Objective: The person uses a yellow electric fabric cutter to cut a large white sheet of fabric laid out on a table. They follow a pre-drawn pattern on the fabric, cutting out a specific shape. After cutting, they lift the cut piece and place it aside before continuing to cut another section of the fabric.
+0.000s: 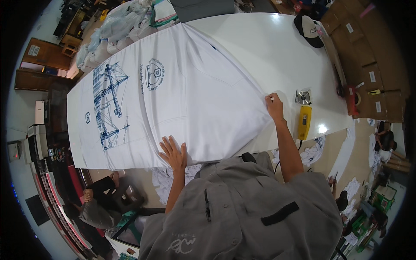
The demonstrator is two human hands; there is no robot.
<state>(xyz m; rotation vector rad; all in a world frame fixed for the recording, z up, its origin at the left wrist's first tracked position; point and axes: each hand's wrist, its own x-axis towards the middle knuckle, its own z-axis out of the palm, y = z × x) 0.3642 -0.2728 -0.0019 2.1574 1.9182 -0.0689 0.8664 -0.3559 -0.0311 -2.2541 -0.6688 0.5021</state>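
A large white printed fabric point(208, 95) lies over the white table point(277, 47), with blue crane drawings and a round emblem on its left half. My left hand point(174, 155) rests flat on its near edge, fingers spread. At the fabric's right corner, the fingers of my right hand point(274, 107) pinch the cloth, and creases run from there across the sheet. Just right of that hand lies an electric round-blade cutter point(304, 121) with a yellow body, its metal blade head pointing away from me and its cord running off the near edge.
A black and beige cap point(308, 31) sits at the far right of the table. Cardboard point(359, 56) stands along the right, with a tape roll and a small yellow knife point(374, 92) by it. Plastic-wrapped bundles point(125, 32) are heaped behind. A seated person point(99, 203) is at lower left; scraps cover the floor.
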